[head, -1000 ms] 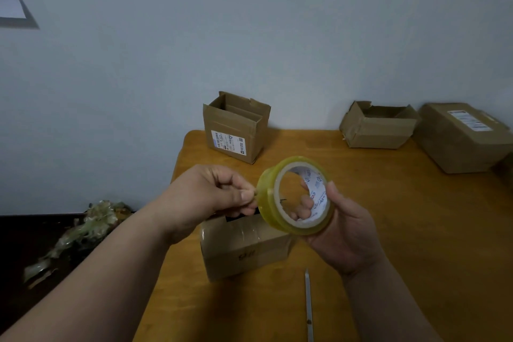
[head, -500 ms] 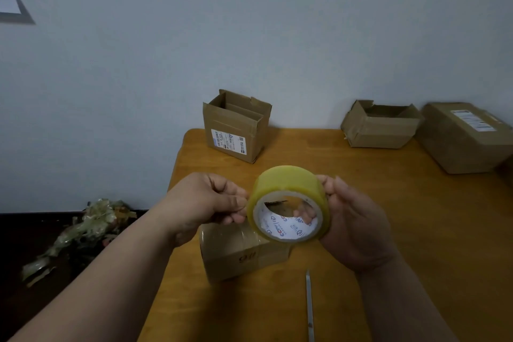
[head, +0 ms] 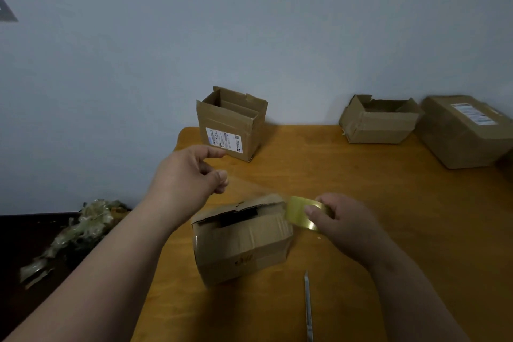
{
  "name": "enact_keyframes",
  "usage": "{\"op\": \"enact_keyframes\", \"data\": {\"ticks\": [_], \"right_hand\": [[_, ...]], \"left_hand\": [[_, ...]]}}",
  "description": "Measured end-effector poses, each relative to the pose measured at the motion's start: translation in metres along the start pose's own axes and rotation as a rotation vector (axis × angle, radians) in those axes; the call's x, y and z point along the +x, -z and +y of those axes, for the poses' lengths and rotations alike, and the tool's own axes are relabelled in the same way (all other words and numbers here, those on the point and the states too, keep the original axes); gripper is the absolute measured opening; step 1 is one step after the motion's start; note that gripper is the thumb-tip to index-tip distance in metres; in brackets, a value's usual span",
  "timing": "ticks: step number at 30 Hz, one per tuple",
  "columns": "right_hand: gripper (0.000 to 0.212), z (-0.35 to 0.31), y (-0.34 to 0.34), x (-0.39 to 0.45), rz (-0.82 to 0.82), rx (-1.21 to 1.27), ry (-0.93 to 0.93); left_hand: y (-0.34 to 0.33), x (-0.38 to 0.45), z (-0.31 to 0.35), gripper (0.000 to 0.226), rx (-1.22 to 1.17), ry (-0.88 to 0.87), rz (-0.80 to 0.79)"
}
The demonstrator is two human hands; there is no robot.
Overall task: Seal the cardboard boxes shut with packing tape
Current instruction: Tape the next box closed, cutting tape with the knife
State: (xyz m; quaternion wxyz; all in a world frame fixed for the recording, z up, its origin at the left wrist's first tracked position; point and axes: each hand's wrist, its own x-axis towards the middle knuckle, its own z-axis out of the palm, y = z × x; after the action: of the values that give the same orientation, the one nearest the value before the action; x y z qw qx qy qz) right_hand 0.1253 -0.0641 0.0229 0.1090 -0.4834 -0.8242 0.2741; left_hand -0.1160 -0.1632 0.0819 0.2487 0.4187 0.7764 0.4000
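Observation:
A small cardboard box (head: pixel 241 241) lies on the wooden table (head: pixel 374 203) in front of me, its top flaps partly closed with a dark gap showing. My right hand (head: pixel 344 219) grips a yellowish roll of packing tape (head: pixel 298 211) just beside the box's right top edge. My left hand (head: pixel 191 175) is raised above and behind the box's left side, thumb and finger pinching what looks like the tape's free end. A faint clear strip stretches from there to the roll.
A metal blade tool (head: pixel 307 305) lies on the table near its front edge. At the back stand an open labelled box (head: pixel 231 125), a second open box (head: pixel 380 122) and a closed box (head: pixel 466 130). Crumpled used tape (head: pixel 80 228) lies on the dark floor at left.
Both hands have dropped from in front of my face. The right hand carried the roll down to the box's right edge, while the left hand pulled away to the left, drawing tape out.

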Motion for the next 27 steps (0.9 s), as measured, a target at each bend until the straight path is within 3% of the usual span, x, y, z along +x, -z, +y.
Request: {"op": "enact_keyframes", "data": {"ticks": [2,4,10,16,20,22,25,27], "right_hand": [[0.035,0.002,-0.007,0.006,0.150,-0.287,-0.063],[0.039,0.006,-0.012,0.010,0.229,-0.297,-0.075],[0.042,0.022,-0.013,0.005,0.067,0.238,-0.073],[0.028,0.052,-0.037,0.016,0.023,-0.111,-0.165],[0.040,0.056,-0.046,0.023,0.090,-0.173,-0.300],[0.040,0.064,-0.047,0.022,0.083,0.008,-0.298],[0.038,0.076,-0.043,0.016,0.032,0.525,-0.341],[0.039,0.084,-0.042,0.015,-0.026,0.565,-0.321]], "left_hand": [[-0.009,-0.001,0.005,0.032,0.056,-0.045,0.032],[-0.016,0.000,0.009,0.024,0.091,-0.081,0.048],[-0.021,0.016,0.011,0.015,0.136,-0.059,-0.003],[-0.046,0.007,0.016,0.008,0.264,-0.173,0.006],[-0.067,0.002,0.018,0.010,0.342,-0.296,0.017],[-0.072,0.007,0.017,0.009,0.317,-0.289,0.039],[-0.074,0.021,0.016,0.013,0.252,-0.211,0.036],[-0.076,0.028,0.013,0.019,0.247,-0.176,0.021]]}}
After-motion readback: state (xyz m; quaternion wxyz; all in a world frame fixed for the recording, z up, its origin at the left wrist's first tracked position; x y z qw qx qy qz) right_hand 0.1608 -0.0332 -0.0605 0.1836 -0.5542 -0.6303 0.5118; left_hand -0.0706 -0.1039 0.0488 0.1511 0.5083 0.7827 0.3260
